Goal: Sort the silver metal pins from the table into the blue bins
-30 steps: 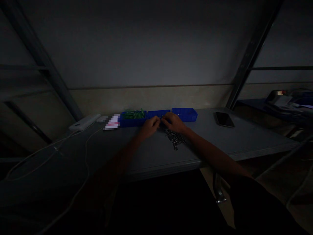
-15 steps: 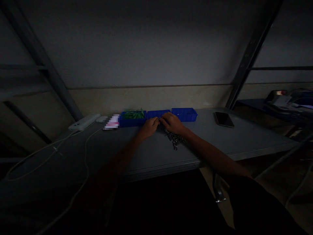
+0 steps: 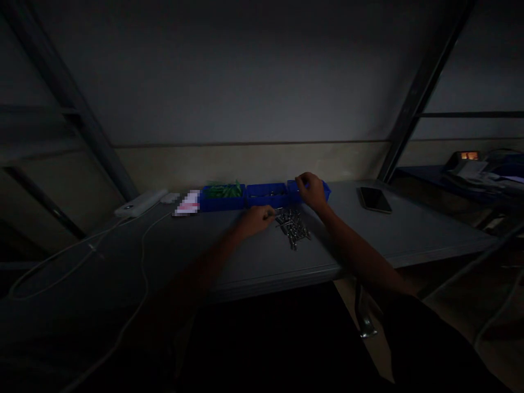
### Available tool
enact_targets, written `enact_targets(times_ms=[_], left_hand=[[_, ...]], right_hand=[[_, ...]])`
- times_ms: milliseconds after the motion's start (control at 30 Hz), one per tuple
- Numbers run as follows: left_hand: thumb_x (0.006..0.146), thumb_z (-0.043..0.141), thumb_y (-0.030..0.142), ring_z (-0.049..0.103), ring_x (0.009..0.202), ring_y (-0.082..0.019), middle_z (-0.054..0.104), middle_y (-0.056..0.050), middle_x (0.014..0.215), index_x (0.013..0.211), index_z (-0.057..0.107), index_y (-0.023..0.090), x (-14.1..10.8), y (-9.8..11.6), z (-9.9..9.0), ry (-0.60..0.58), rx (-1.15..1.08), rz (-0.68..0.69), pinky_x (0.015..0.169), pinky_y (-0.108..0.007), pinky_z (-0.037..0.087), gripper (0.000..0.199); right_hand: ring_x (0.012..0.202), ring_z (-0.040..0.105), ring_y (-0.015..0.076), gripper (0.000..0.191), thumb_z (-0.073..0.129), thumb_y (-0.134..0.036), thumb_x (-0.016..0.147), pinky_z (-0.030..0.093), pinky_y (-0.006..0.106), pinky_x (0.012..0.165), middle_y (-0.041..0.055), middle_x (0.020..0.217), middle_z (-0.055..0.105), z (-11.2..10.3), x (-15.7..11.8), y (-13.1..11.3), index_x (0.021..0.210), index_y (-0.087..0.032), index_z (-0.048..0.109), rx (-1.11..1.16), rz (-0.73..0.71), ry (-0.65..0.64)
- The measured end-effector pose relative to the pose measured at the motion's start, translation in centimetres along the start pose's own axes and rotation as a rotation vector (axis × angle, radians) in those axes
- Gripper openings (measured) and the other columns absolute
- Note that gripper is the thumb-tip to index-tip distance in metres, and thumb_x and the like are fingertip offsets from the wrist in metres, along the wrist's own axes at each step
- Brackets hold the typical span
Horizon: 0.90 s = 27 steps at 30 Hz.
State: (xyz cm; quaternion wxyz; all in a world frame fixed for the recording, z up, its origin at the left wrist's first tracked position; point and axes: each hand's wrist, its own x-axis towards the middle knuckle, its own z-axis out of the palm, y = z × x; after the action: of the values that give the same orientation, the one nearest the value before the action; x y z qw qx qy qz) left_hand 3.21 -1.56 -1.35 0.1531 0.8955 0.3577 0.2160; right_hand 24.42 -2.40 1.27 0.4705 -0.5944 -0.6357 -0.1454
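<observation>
White, an oblong device [image 3: 141,203] lies near the left end of the back edge of the grey table [image 3: 245,259], with a pale cable [image 3: 144,248] trailing towards the front. Beside it are a small white object [image 3: 170,198] and a pixelated pink-and-white card [image 3: 189,203].

Next, three blue bins stand in a row along the back edge. Green pieces [image 3: 223,191] fill the left bin [image 3: 223,205]; small metal parts [image 3: 270,194] lie in the middle bin [image 3: 251,201].

Just in front of the middle bin is my left hand [image 3: 254,220], its fingers closed in a pinch on a thin metal piece [image 3: 279,208] pointing right. Right of that hand, a loose pile of metal parts [image 3: 292,228] spreads over the middle of the table.

My right hand [image 3: 313,192] is over the right bin [image 3: 326,191], fingers bent and thumb near the index finger; I cannot tell how far they are parted or if they hold anything.

Further right, a dark phone [image 3: 375,200] lies flat near the back right corner.
</observation>
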Motion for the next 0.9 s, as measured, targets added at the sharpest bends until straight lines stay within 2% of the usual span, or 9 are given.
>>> enact_targets(times_ms=[100,200,300,467,633,733,800,900], left_hand=[[0.076,0.056,0.028,0.057,0.059,-0.013,0.064,0.000,0.065,0.093,0.064,0.019,0.1,-0.3,0.3,0.047,0.042,0.000,0.057,-0.023,0.041,0.021],[0.073,0.062,0.031,0.059,0.063,-0.016,0.066,-0.002,0.069,0.088,0.064,0.019,0.2,-0.6,0.3,0.113,0.098,-0.066,0.059,-0.025,0.042,0.019],[0.072,0.062,0.031,0.061,0.068,-0.018,0.067,-0.004,0.070,0.084,0.065,0.020,0.2,-0.5,0.3,0.120,0.138,-0.139,0.063,-0.027,0.044,0.017],[0.075,0.055,0.028,0.063,0.075,-0.021,0.069,-0.007,0.080,0.084,0.066,0.021,-0.1,0.6,0.5,0.108,0.232,-0.185,0.066,-0.029,0.045,0.015],[0.074,0.052,0.029,0.064,0.076,-0.024,0.070,-0.009,0.086,0.083,0.068,0.023,-0.2,1.1,0.4,0.120,0.303,-0.276,0.066,-0.033,0.047,0.019],[0.072,0.053,0.028,0.064,0.077,-0.025,0.070,-0.009,0.087,0.082,0.069,0.023,-0.1,0.7,-0.2,0.118,0.277,-0.316,0.067,-0.032,0.047,0.019],[0.072,0.054,0.029,0.064,0.077,-0.024,0.070,-0.008,0.086,0.081,0.069,0.022,0.0,0.2,-0.8,0.143,0.242,-0.328,0.068,-0.031,0.047,0.019],[0.074,0.051,0.028,0.063,0.076,-0.020,0.070,-0.006,0.083,0.080,0.069,0.021,0.2,-0.5,-1.9,0.192,0.160,-0.300,0.069,-0.028,0.046,0.020]], right_hand=[[0.075,0.053,0.0194,0.023,0.043,-0.030,0.084,0.040,0.031,0.074,0.0089,0.080,0.063,0.0,0.2,2.6,0.080,-0.016,0.060,-0.079,0.127,0.079],[0.076,0.054,0.0207,0.022,0.046,-0.028,0.082,0.040,0.033,0.075,0.0111,0.081,0.064,0.2,0.2,4.3,0.082,-0.014,0.063,-0.130,0.176,0.084],[0.078,0.055,0.0215,0.024,0.047,-0.027,0.082,0.040,0.033,0.076,0.0127,0.083,0.065,0.3,0.4,4.8,0.084,-0.012,0.065,-0.150,0.183,0.067],[0.082,0.055,0.0222,0.028,0.044,-0.027,0.085,0.040,0.034,0.078,0.0138,0.088,0.065,0.6,0.4,4.7,0.091,-0.011,0.066,-0.177,0.156,-0.005],[0.092,0.053,0.0269,0.027,0.047,-0.026,0.084,0.039,0.036,0.076,0.0152,0.096,0.063,0.7,-0.3,3.7,0.097,-0.016,0.068,-0.306,0.120,-0.197],[0.095,0.051,0.0281,0.029,0.048,-0.032,0.085,0.039,0.038,0.077,0.0152,0.098,0.062,0.8,-0.5,2.1,0.101,-0.016,0.066,-0.301,0.069,-0.184],[0.093,0.051,0.0257,0.031,0.047,-0.034,0.086,0.039,0.037,0.080,0.0134,0.095,0.063,1.0,-0.7,0.7,0.101,-0.015,0.066,-0.242,-0.010,-0.180],[0.089,0.053,0.0205,0.029,0.046,-0.033,0.087,0.039,0.033,0.083,0.0097,0.091,0.064,1.6,-1.2,-1.4,0.102,-0.014,0.064,-0.092,-0.181,-0.285]])
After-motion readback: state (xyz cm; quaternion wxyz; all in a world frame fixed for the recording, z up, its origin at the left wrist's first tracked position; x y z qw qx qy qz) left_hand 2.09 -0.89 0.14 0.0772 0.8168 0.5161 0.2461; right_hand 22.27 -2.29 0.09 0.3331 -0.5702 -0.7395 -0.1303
